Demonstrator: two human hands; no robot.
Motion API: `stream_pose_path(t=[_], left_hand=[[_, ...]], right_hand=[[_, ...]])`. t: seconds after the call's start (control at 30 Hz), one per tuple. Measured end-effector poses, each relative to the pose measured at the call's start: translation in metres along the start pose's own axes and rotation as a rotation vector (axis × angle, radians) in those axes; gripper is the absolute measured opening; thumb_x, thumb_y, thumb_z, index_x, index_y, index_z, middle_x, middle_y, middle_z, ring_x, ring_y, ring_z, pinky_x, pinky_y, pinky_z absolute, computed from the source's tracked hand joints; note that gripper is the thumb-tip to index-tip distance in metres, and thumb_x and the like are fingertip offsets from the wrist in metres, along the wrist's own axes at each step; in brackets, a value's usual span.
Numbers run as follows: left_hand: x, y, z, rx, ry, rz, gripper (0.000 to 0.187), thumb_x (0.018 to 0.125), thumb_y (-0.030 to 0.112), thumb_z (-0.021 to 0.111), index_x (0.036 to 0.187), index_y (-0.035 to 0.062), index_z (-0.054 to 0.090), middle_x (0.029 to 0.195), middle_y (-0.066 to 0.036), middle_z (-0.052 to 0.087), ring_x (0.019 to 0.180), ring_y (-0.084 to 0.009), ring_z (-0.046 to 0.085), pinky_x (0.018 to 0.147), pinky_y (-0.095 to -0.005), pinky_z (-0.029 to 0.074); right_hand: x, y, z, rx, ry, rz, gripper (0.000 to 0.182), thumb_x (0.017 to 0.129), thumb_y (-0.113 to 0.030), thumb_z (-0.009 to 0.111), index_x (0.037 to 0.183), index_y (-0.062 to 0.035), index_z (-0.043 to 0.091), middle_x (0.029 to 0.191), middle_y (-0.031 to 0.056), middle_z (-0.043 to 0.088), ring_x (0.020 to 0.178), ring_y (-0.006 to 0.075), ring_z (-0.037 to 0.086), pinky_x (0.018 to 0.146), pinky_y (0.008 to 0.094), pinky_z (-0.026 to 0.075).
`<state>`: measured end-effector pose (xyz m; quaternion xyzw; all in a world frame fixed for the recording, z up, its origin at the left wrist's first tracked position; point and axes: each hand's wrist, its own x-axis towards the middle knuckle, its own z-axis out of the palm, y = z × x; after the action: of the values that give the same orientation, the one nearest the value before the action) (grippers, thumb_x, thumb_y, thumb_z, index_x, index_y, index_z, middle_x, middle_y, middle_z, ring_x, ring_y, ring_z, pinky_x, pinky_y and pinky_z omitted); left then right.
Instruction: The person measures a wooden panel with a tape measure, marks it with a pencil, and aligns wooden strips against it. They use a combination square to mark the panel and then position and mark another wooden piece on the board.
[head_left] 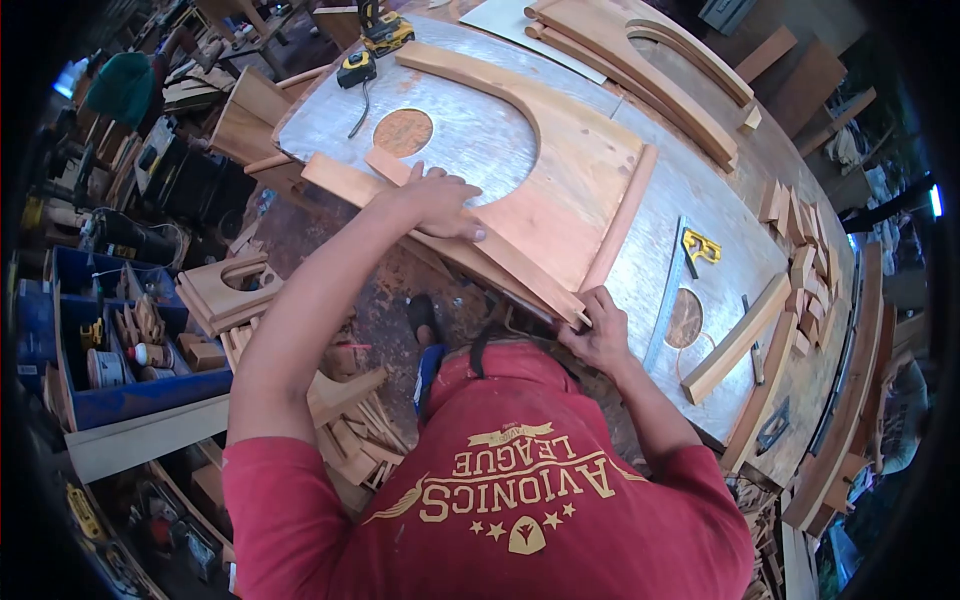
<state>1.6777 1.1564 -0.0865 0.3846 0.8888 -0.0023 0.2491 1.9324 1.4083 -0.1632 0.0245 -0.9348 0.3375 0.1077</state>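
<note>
My left hand lies over a long wooden rail, its fingers curled across the top near the middle. My right hand grips the near right end of that rail, with fingertips at the corner where it meets a rounded wooden bar. The rail runs along the near edge of a flat wooden panel with a large curved cutout. Beside the left hand, a second wooden piece sticks out to the left. What lies under both palms is hidden.
On the metal-topped table are a tape measure, a yellow power tool, a combination square and a loose wooden bar. Wood blocks are piled at right. A blue bin stands at left.
</note>
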Motion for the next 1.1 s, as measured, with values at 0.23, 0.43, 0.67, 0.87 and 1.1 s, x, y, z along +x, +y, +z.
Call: stream_pose_path(t=[0.23, 0.43, 0.67, 0.87, 1.1], left_hand=[[-0.008, 0.000, -0.004, -0.028, -0.001, 0.079, 0.066, 0.085, 0.060, 0.067, 0.131, 0.0133, 0.065, 0.125, -0.014, 0.067, 0.130, -0.0354, 0.053, 0.119, -0.0635, 0.019], [-0.020, -0.035, 0.002, 0.135, 0.246, 0.222, 0.055, 0.078, 0.035, 0.077, 0.128, 0.0141, 0.065, 0.122, -0.011, 0.068, 0.125, -0.0312, 0.055, 0.119, -0.0546, 0.026], [-0.002, -0.034, 0.010, 0.273, 0.202, 0.220, 0.045, 0.074, 0.010, 0.072, 0.118, 0.0149, 0.067, 0.108, -0.010, 0.070, 0.114, -0.0287, 0.062, 0.113, -0.0498, 0.035], [0.006, -0.024, 0.009, 0.262, 0.112, 0.209, 0.026, 0.075, 0.007, 0.070, 0.100, 0.0122, 0.070, 0.086, -0.012, 0.072, 0.092, -0.0330, 0.070, 0.094, -0.0470, 0.048], [0.005, -0.015, 0.001, 0.312, 0.061, 0.179, 0.022, 0.079, 0.005, 0.066, 0.100, 0.0106, 0.070, 0.090, -0.015, 0.074, 0.093, -0.0340, 0.071, 0.088, -0.0451, 0.052]], right_hand=[[-0.001, 0.002, 0.002, -0.020, 0.022, -0.004, 0.040, 0.071, -0.018, 0.080, 0.108, -0.0059, 0.070, 0.095, 0.0114, 0.063, 0.071, 0.0287, 0.068, 0.061, 0.0390, 0.057], [-0.003, 0.002, 0.004, -0.001, 0.057, -0.040, 0.043, 0.072, -0.020, 0.081, 0.111, -0.0072, 0.068, 0.092, 0.0095, 0.062, 0.072, 0.0278, 0.068, 0.059, 0.0400, 0.056], [-0.003, 0.007, 0.005, 0.003, 0.035, -0.007, 0.044, 0.072, -0.020, 0.080, 0.113, -0.0067, 0.067, 0.093, 0.0104, 0.062, 0.073, 0.0287, 0.068, 0.060, 0.0405, 0.057], [-0.004, 0.006, 0.005, 0.001, 0.042, -0.025, 0.044, 0.072, -0.020, 0.081, 0.112, -0.0062, 0.068, 0.092, 0.0101, 0.062, 0.072, 0.0284, 0.068, 0.060, 0.0404, 0.057], [-0.005, 0.008, 0.006, 0.012, 0.044, -0.028, 0.045, 0.071, -0.020, 0.081, 0.112, -0.0065, 0.068, 0.092, 0.0102, 0.062, 0.071, 0.0296, 0.068, 0.059, 0.0410, 0.056]])
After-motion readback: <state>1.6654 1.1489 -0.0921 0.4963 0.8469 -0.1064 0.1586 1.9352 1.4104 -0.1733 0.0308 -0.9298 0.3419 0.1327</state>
